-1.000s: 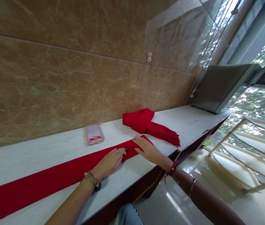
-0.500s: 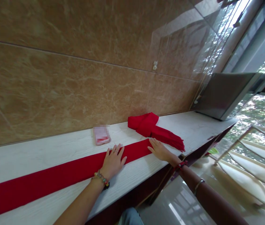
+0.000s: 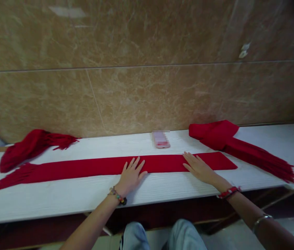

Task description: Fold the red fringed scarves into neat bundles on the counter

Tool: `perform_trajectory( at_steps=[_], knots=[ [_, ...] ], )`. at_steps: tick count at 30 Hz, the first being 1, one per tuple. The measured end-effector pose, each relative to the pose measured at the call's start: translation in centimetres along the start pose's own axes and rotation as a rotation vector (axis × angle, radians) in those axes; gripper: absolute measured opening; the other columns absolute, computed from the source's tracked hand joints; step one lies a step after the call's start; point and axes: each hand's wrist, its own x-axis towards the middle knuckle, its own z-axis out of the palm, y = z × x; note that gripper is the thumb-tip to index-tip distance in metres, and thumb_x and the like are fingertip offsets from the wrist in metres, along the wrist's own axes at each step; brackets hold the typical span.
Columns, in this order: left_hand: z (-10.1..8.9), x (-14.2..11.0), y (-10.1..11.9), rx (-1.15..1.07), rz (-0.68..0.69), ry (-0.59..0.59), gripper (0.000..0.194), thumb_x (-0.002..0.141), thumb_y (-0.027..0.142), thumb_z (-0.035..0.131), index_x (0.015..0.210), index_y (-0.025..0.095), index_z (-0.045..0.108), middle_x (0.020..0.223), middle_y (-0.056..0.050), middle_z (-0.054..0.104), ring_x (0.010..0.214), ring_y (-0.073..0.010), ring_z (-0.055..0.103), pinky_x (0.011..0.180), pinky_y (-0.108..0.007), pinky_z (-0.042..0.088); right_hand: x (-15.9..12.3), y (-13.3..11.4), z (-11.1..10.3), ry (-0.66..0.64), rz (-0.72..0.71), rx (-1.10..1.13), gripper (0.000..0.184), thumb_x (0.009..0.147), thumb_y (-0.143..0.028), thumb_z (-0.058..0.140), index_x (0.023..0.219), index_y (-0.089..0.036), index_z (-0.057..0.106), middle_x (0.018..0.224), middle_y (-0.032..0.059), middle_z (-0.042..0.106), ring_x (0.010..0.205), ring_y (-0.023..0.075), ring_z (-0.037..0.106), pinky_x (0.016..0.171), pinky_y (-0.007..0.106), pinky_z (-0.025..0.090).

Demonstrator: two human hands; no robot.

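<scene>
A long red scarf (image 3: 79, 168) lies flat in a narrow strip along the white tabletop, its fringe at the left end and a slanted fold at the right. My left hand (image 3: 131, 175) rests palm down near the middle of the strip, fingers spread. Further right, my right hand (image 3: 198, 167) lies flat on the same scarf, fingers also apart. Behind its right end sits a folded red scarf (image 3: 216, 135) with a fringed tail reaching right. Another bunched red scarf (image 3: 29, 149) lies at the far left.
A phone-like pink item (image 3: 160, 139), partly pixelated, lies behind the strip near the wall. The white table (image 3: 66, 198) stands against a brown marble-tiled wall (image 3: 147, 97). A wall socket (image 3: 244, 50) is at upper right. My knees are below the table's front edge.
My view has swung left and downward, bringing the fringed end and the left scarf into sight. My right hand now lies further in from the strip's right end. Both hands stay flat.
</scene>
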Motion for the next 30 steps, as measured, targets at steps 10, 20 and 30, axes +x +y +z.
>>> perform_trajectory(
  at_steps=[10, 20, 30],
  knots=[
    [-2.0, -8.2, -9.9, 0.21, -0.316, 0.075, 0.044, 0.087, 0.039, 0.034, 0.125, 0.019, 0.044, 0.132, -0.014, 0.041, 0.123, -0.0329, 0.032, 0.095, -0.055, 0.026, 3.7, -5.4, -2.5, -0.013, -0.017, 0.162, 0.046, 0.088, -0.036, 0.032, 0.125, -0.012, 0.043, 0.131, 0.0143, 0.04, 0.123, 0.0277, 0.032, 0.097, 0.049, 0.031],
    [-2.4, -1.8, -6.4, -0.01, 0.3, 0.111, 0.021, 0.084, 0.026, 0.047, 0.099, 0.018, 0.06, 0.098, -0.005, 0.061, 0.091, -0.0162, 0.054, 0.081, -0.029, 0.045, 7.9, -18.2, -3.0, -0.002, -0.404, 0.209, 0.022, 0.083, -0.014, 0.045, 0.097, -0.014, 0.062, 0.101, 0.0097, 0.064, 0.095, 0.0189, 0.057, 0.085, 0.031, 0.046],
    [-1.5, -1.5, -7.2, 0.055, 0.377, 0.189, 0.019, 0.086, 0.021, 0.042, 0.088, 0.017, 0.06, 0.085, -0.004, 0.06, 0.079, -0.0137, 0.053, 0.071, -0.026, 0.044, 7.5, -17.2, -2.8, 0.037, -0.502, 0.062, 0.022, 0.082, -0.005, 0.043, 0.096, -0.011, 0.06, 0.098, 0.0129, 0.064, 0.088, 0.0186, 0.06, 0.079, 0.032, 0.049]
  ],
)
